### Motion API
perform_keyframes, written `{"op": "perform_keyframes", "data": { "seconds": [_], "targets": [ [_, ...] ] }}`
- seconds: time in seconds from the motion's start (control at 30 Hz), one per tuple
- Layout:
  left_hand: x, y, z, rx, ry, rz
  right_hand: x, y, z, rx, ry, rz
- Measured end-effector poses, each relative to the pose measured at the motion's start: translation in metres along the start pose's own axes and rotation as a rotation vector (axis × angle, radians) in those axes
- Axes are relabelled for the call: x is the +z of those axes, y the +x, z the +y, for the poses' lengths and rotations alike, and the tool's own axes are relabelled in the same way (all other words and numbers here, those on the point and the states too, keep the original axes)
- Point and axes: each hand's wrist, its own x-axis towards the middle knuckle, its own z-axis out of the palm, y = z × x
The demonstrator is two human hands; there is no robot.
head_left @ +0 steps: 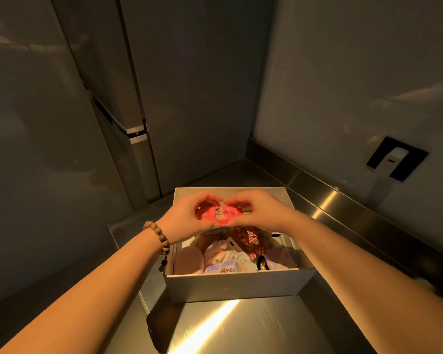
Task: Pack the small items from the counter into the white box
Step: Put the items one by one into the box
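Bracelet: wooden beads on the left wrist, left of the box's near-left corner
Left hand: fingers curled round the left end of the red item; thumb on its near edge; holding, not loose
Red item: small flat red piece with a bear face on top; held between both hands above the far half of the box; long axis runs left to right, so each hand has one end; neither hand is nearer
Right hand: fingers curled over the right end, fingertips meeting the left hand's above the item; gripping it
Box: white, open, on the steel counter; lies directly below the grip
Contents: pink round thing near-left; lilac carton at the near wall; checked cloth and something furry toward the right; far end hidden behind the hands
Key relation: item sits over the far part, above what is already packed; judged move is straight down, then letting go at both ends
Risk: judged slight; item may rest tilted on the uneven pile
Socket: on the right wall, well apart
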Motion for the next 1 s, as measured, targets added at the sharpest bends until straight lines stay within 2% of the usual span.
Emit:
{"op": "perform_keyframes", "data": {
  "seconds": [0.2, 0.3, 0.43, 0.6, 0.83, 1.0],
  "targets": [
    [-0.004, -0.001, 0.001, 0.030, 0.038, 0.012, 0.000, 0.002, -0.010, -0.013, -0.095, -0.029],
    [-0.013, -0.005, -0.004, 0.011, 0.089, 0.031, 0.007, 0.007, -0.019, 0.019, -0.058, -0.015],
    [-0.031, -0.013, -0.022, -0.081, 0.170, 0.183, 0.025, 0.012, -0.027, 0.105, -0.056, 0.027],
    [-0.037, -0.029, -0.048, -0.197, 0.200, 0.320, 0.059, 0.015, -0.035, 0.167, -0.147, -0.060],
    [-0.023, -0.047, -0.066, -0.295, 0.220, 0.280, 0.093, 0.028, -0.055, 0.251, -0.265, -0.064],
    [-0.015, -0.055, -0.072, -0.326, 0.197, 0.259, 0.095, 0.029, -0.055, 0.314, -0.127, -0.159]
  ]
}}
